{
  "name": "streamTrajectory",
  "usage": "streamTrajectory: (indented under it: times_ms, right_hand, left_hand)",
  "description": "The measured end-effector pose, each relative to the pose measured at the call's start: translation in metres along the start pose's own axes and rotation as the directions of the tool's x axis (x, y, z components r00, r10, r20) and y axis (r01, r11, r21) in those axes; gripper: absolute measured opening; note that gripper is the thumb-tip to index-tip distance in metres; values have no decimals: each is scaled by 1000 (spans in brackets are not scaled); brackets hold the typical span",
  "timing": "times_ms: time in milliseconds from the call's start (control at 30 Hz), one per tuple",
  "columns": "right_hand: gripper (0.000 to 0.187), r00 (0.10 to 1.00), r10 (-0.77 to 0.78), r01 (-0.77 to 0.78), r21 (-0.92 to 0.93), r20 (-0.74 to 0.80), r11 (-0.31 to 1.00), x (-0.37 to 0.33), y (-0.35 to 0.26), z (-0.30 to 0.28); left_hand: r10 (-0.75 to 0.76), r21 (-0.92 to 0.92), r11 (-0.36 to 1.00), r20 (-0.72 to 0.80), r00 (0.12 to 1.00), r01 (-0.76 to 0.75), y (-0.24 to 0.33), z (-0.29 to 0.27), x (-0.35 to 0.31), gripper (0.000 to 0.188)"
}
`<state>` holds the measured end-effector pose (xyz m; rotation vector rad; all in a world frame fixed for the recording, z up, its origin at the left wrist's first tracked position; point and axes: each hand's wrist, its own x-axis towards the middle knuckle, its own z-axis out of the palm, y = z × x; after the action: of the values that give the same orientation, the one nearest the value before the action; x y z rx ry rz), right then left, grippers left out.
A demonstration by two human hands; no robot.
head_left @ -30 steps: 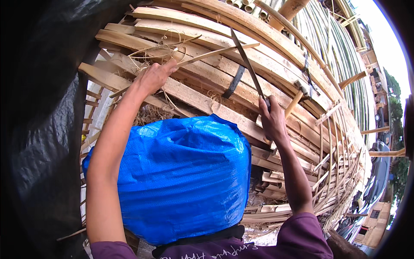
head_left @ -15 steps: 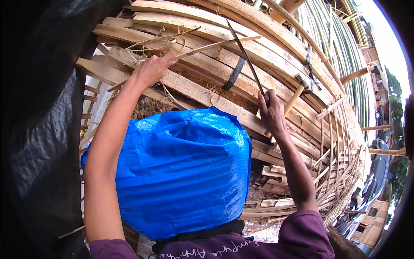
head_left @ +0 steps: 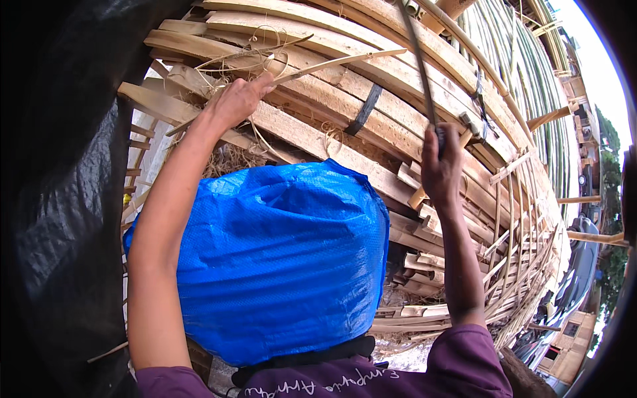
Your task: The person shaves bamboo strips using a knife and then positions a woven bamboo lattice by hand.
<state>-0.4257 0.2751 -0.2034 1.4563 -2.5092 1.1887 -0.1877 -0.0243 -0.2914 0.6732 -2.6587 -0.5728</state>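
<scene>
My left hand (head_left: 240, 101) is closed on a thin bamboo strip (head_left: 335, 62), whose free end points right over the stacked planks. Curled shavings (head_left: 275, 58) lie and hang around those fingers. Wrapped round the dark handle of a long-bladed knife is my right hand (head_left: 443, 162). The narrow knife blade (head_left: 419, 63) rises steeply toward the top edge, apart from the strip. Across my lap spreads a blue plastic sheet (head_left: 279, 252), below both hands.
Long wooden planks (head_left: 312, 109) fill the bench ahead, with a black band (head_left: 365, 111) around some. A hammer (head_left: 470, 126) lies behind my right hand. Split strips (head_left: 524, 265) are piled at the right, bamboo poles (head_left: 537, 119) beyond. A black sheet (head_left: 66, 199) hangs at the left.
My right hand has moved right and the knife has swung away from the strip, its blade now more upright. My left hand stays nearly in place, still gripping the strip.
</scene>
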Motion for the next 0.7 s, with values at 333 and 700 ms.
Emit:
streamTrajectory:
  times_ms: [333, 700]
  right_hand:
    - [36, 885, 337, -454, 439, 320, 776, 15, -48, -27]
    - [46, 938, 261, -223, -178, 228, 958, 7, 17, 18]
  left_hand:
    - [-9, -45, 999, 8, 1000, 10, -10, 14, 0, 16]
    - [-51, 85, 995, 65, 997, 45, 1, 2, 11, 18]
